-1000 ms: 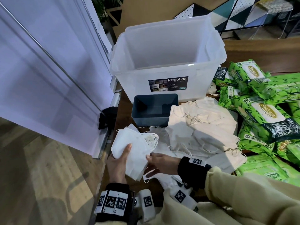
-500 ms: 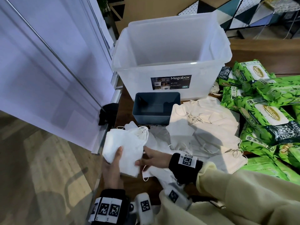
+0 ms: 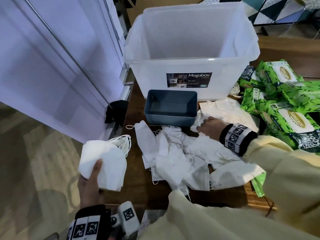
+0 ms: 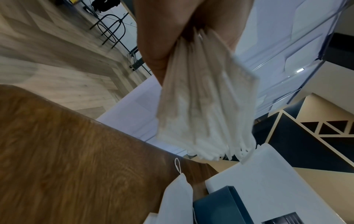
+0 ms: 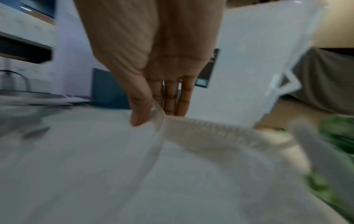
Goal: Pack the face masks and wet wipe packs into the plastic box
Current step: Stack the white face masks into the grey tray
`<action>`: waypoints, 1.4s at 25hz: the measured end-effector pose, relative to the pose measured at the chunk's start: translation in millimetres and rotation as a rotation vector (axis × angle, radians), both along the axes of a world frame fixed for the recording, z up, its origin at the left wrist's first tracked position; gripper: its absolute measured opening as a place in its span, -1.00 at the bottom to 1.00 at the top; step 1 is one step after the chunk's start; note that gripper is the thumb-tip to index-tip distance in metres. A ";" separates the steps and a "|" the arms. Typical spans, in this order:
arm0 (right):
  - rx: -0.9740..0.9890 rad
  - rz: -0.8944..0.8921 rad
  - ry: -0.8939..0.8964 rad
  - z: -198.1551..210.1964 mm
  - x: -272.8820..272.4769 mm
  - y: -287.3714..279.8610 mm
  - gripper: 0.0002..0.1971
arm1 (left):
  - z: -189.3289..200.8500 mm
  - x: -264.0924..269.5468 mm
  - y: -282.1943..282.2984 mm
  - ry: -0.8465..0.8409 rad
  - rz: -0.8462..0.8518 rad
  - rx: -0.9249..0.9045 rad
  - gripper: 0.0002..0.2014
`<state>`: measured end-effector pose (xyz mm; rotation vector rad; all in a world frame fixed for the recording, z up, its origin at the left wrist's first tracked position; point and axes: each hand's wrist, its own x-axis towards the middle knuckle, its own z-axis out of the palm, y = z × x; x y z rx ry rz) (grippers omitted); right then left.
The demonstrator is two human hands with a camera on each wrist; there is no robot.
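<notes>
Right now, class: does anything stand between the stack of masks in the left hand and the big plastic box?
No lid covers the plastic box. The stack of masks in the left hand has open air up to its rim; the small blue bin sits low, right of that path.

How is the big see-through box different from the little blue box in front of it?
The clear plastic box is much bigger and taller than the small blue bin. The clear plastic box has cloudy see-through walls; the small blue bin is solid dark blue-grey. The clear plastic box carries a Megabox label; the small blue bin shows none. Both are lidless rectangles standing on the wooden table, with nothing visible inside.
</notes>
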<state>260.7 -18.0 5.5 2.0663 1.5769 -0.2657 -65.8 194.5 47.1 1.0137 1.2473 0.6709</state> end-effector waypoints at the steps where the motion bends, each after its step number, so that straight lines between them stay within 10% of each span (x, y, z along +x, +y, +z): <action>1: 0.056 -0.101 0.024 1.1 3.6 -13.0 -0.62 | -2.1 -2.7 1.2 -0.003 0.014 -0.010 -0.68; 5: 0.182 -0.308 0.001 -6.5 1.4 -33.5 -0.36 | -8.0 -1.9 5.0 -0.035 0.012 -0.024 -0.61; 11: 0.425 -0.032 0.267 -24.5 -71.7 11.2 -0.70 | -13.5 9.7 3.0 -0.017 -0.013 -0.060 -0.66; 13: 0.357 -0.257 0.395 -17.0 -85.0 13.4 -0.78 | -13.6 9.7 0.8 -0.016 -0.013 -0.059 -0.63; 19: 0.139 -0.633 0.393 -40.1 -109.0 -24.8 -0.20 | -11.3 18.6 -11.4 -0.015 -0.054 -0.082 -0.56; 24: 0.412 -0.903 0.636 -35.1 -85.9 -32.5 -0.49 | -5.2 44.3 -25.1 -0.002 -0.172 -0.097 -0.91; 35: 1.265 -1.439 1.523 20.5 -59.8 -88.2 -0.67 | -19.6 83.0 -54.6 0.052 -0.379 -0.104 -0.58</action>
